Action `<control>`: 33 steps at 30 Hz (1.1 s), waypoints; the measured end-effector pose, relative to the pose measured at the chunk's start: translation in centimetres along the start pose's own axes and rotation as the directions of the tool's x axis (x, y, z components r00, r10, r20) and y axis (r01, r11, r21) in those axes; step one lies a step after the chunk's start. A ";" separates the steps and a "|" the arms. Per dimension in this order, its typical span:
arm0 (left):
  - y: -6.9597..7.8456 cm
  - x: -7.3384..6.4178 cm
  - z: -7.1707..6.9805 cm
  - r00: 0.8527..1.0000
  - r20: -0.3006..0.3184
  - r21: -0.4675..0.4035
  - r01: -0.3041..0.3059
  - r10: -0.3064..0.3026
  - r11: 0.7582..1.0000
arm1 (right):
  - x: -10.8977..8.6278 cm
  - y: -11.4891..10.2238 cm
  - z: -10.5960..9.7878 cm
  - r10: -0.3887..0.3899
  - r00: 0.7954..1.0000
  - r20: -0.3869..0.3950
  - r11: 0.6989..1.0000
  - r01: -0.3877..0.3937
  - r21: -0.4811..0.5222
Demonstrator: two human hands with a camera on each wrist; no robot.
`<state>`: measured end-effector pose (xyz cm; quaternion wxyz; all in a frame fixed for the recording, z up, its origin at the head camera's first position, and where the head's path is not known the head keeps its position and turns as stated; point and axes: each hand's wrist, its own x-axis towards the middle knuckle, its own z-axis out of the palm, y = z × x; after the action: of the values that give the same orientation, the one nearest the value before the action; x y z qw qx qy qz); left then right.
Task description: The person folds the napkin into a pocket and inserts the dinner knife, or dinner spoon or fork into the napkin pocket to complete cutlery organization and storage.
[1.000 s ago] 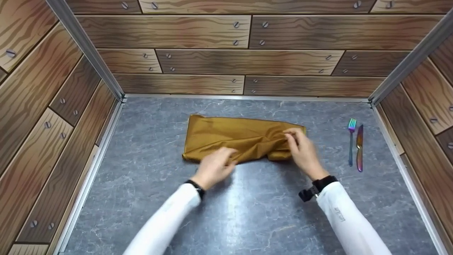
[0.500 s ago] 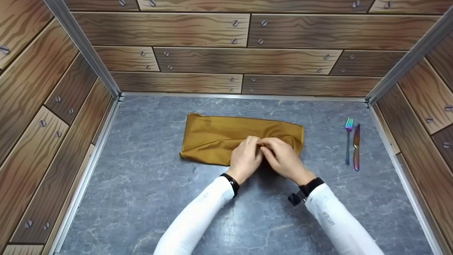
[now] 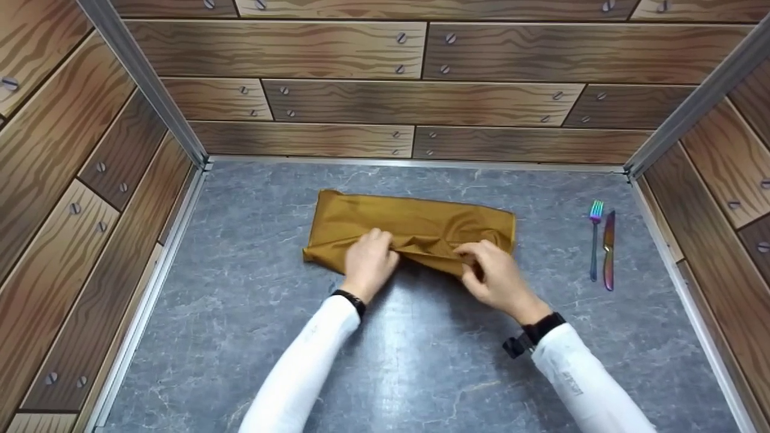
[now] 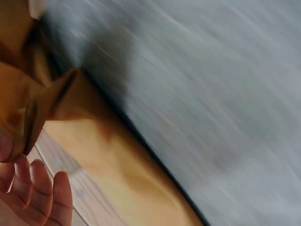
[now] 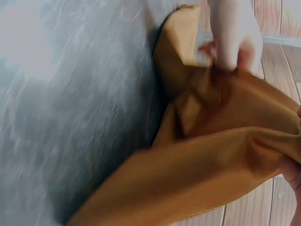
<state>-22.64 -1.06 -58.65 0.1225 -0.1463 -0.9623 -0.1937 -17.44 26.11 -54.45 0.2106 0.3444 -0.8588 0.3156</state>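
A mustard-brown cloth (image 3: 385, 216) lies folded into a long strip on the grey surface, its near edge lifted and creased between my hands. My left hand (image 3: 368, 258) pinches that near edge left of the middle; in the left wrist view the cloth (image 4: 94, 117) bunches at the thumb and fingertips. With thumb and fingers, my right hand (image 3: 496, 279) holds the same edge farther right. The right wrist view shows the cloth (image 5: 197, 165) stretched between both hands, the left hand (image 5: 235, 37) at the top. Most of the right hand falls outside that view.
To the right of the cloth lie a rainbow-coloured fork (image 3: 595, 240) and a matching knife (image 3: 609, 249), side by side. Wood-patterned walls (image 3: 415, 102) enclose the grey marbled surface (image 3: 421, 367) at the back and on both sides.
The hands came together at the cloth's near edge, then moved apart, the left one to the left and the right one to the right. The near edge is now raised between them.
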 end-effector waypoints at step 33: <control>-8.6 -5.4 -7.6 0.994 -0.005 -0.143 -0.112 0.112 0.983 | -6.5 3.1 -5.8 0.103 0.991 -0.088 0.941 -0.126 -0.315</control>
<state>-19.11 -13.02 -56.31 0.1208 -0.2090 -0.9364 -0.2548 -14.46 34.77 -55.29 0.2751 0.2440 -0.9091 0.1958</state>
